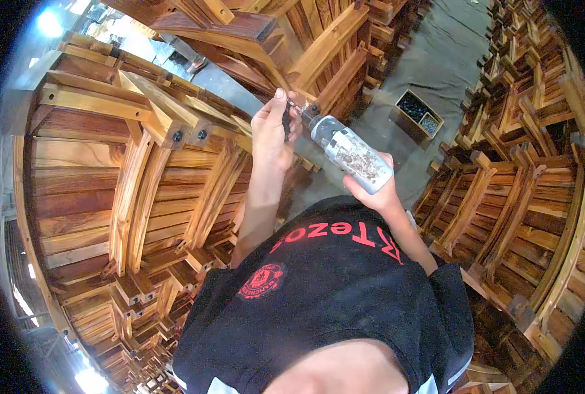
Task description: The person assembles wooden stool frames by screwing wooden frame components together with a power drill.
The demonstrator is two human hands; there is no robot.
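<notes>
Gripping cylinder, box of dark pieces beyond

Above the right fingers, the whitish cylindrical tool is showing a smooth but scuffed, speckled shell. Left of the left fingers, the brown slatted wooden furniture is gleaming, with grain showing; its dark round bolt heads are looking metallic. Nearer than both, the black cloth shirt is looking matt. Beyond, the dark-grey floor sheet is wrinkling like fabric.

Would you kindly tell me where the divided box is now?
The box is at upper right in the head view, on the grey floor, beyond the right hand.
</notes>
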